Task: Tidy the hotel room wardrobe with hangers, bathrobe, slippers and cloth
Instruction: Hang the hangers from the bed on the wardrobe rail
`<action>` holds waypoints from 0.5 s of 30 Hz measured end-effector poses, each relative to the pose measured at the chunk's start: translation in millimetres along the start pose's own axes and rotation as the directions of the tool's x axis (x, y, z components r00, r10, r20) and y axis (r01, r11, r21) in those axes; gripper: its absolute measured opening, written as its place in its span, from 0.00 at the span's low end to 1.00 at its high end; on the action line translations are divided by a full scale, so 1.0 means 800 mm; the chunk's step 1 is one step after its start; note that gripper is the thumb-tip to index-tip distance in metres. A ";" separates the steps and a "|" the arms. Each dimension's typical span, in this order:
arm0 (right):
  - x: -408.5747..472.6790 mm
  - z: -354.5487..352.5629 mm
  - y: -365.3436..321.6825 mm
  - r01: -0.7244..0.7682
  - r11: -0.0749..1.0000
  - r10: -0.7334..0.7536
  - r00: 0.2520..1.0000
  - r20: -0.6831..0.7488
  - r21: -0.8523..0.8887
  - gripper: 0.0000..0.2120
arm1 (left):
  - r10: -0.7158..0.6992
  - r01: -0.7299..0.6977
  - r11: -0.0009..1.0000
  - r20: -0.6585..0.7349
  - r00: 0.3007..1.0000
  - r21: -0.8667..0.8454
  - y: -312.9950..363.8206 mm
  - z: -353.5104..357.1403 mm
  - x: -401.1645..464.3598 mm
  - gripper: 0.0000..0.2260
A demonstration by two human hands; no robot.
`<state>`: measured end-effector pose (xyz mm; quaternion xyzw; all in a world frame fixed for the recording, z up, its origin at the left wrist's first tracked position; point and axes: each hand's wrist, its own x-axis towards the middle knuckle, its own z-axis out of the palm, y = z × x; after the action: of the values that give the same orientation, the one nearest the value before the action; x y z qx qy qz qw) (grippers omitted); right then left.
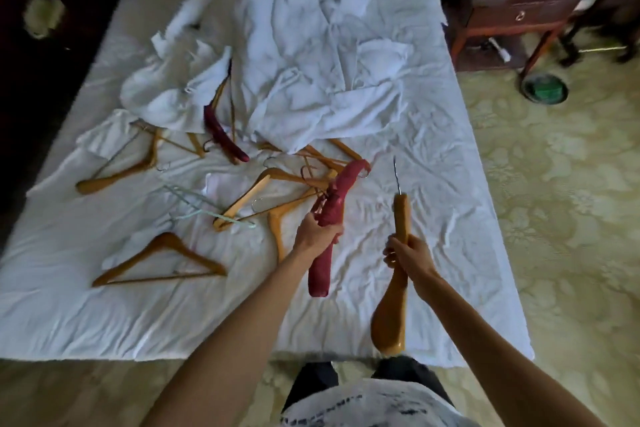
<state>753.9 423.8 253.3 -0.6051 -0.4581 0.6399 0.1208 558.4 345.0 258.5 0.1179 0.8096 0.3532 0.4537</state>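
My left hand (317, 230) grips a red padded hanger (341, 189) around its middle, above the white bed (433, 204). My right hand (407, 255) holds a thick wooden hanger (389, 315) seen edge-on, its metal hook (396, 173) pointing away from me. Several wooden hangers lie scattered on the sheet, one triangular (159, 262) at the near left and a tangled pile (277, 191) in the middle. A second red padded hanger (221, 133) lies farther back. A white bathrobe (311, 55) sprawls across the far half of the bed. A pale green wire hanger (204, 210) lies among the wooden ones.
White cloths (173, 87) lie crumpled at the left of the robe. A dark wooden bedside table (512, 10) with a small tray stands at the right, a green round object (545, 88) on the patterned carpet below it. Dark furniture (41, 45) lines the left side.
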 end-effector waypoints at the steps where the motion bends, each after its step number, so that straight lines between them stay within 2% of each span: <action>1: -0.005 0.004 -0.009 0.049 0.997 -0.045 0.997 0.059 -0.065 0.03 | -0.020 0.019 0.999 -0.027 0.999 -0.040 -0.007 -0.007 -0.011 0.26; 4: -0.015 0.022 -0.032 0.213 0.951 -0.150 0.951 0.269 -0.224 0.04 | -0.078 0.064 0.991 -0.127 0.989 -0.116 -0.028 -0.027 -0.042 0.23; 7: -0.025 0.052 -0.049 0.354 0.881 -0.183 0.867 0.463 -0.315 0.04 | -0.163 0.123 0.974 -0.211 0.964 -0.189 -0.053 -0.045 -0.074 0.18; 10: -0.038 0.091 -0.055 0.447 0.821 -0.162 0.778 0.607 -0.354 0.04 | -0.252 0.139 0.934 -0.331 0.909 -0.330 -0.080 -0.064 -0.108 0.10; 15: -0.075 0.168 -0.040 0.556 0.730 -0.043 0.619 0.784 -0.398 0.03 | -0.388 0.061 0.804 -0.445 0.807 -0.591 -0.149 -0.095 -0.170 0.13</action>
<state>636.2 340.1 295.9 -0.2108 -0.7466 0.6099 -0.1616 588.3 154.3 292.2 -0.2242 0.7760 0.5301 0.2582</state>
